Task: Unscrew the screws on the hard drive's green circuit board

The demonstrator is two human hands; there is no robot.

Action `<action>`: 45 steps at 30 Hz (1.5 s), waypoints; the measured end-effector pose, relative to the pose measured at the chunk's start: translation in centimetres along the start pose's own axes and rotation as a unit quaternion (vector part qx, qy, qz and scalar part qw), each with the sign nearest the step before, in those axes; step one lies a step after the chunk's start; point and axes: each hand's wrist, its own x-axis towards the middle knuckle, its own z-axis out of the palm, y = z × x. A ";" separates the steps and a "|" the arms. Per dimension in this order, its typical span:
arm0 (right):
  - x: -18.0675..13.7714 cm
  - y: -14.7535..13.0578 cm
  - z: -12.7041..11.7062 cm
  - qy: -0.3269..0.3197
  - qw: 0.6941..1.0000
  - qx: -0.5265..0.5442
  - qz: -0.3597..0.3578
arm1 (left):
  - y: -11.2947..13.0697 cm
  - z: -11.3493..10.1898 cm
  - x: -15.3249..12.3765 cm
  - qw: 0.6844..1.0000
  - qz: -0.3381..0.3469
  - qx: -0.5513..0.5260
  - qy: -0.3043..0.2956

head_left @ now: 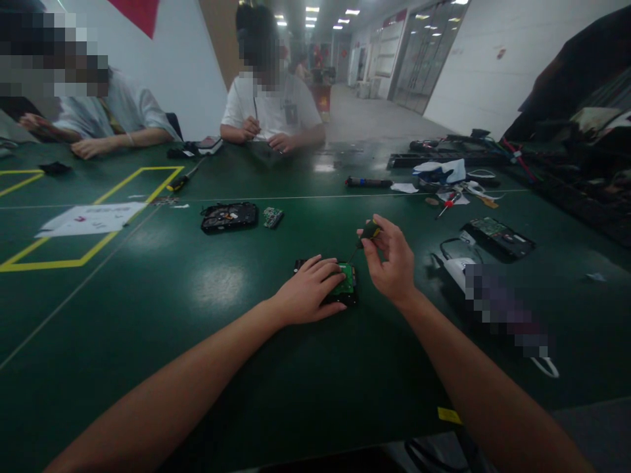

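Note:
A hard drive (348,278) with a green circuit board facing up lies on the table in front of me. My left hand (313,287) holds it down, fingers spread across its top and the thumb along its near side. Between the thumb and fingers of my right hand (393,257) is a screwdriver (369,231) with a dark green and yellow handle. Its thin shaft slants down to the board's right part; the exact contact of the tip is too small to make out.
Farther left lie an opened drive casing (229,217) and a loose circuit board (273,217). Another drive (497,238) and a white-ended pouch (461,272) are at right. Beyond are a red screwdriver (447,205) and a yellow-black screwdriver (185,177). Two people sit across the table (221,368).

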 end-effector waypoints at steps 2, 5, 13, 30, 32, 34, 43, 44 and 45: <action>0.1 -0.2 0.1 -0.005 1.000 -0.001 -0.005 | 0.0 0.0 0.0 1.000 -0.007 0.008 0.001; 0.3 -0.3 0.0 0.018 0.999 -0.044 -0.026 | 0.1 0.1 0.1 1.000 -0.008 0.015 0.003; 0.6 0.1 0.0 0.012 1.000 0.007 0.011 | 0.2 -0.2 0.2 1.000 -0.009 0.009 0.006; 0.8 -0.9 0.0 0.022 0.997 -0.068 -0.035 | 0.2 -0.2 0.2 1.000 -0.011 0.018 0.008; 0.9 -1.0 0.0 0.031 0.995 -0.081 -0.047 | 0.2 -0.2 0.2 1.000 -0.011 0.021 0.006; 1.0 -1.2 0.0 0.018 0.995 -0.081 -0.047 | 0.2 -0.2 0.2 1.000 -0.012 0.021 0.007; 0.8 -1.1 0.0 0.038 0.991 -0.118 -0.049 | 0.2 -0.2 0.2 1.000 -0.010 0.004 0.013; 0.8 -1.1 0.0 0.044 0.990 -0.121 -0.054 | 0.2 -0.2 0.2 1.000 -0.010 0.004 0.013; 0.8 -1.0 0.1 0.045 0.990 -0.118 -0.057 | 0.2 -0.2 0.2 1.000 -0.011 0.004 0.013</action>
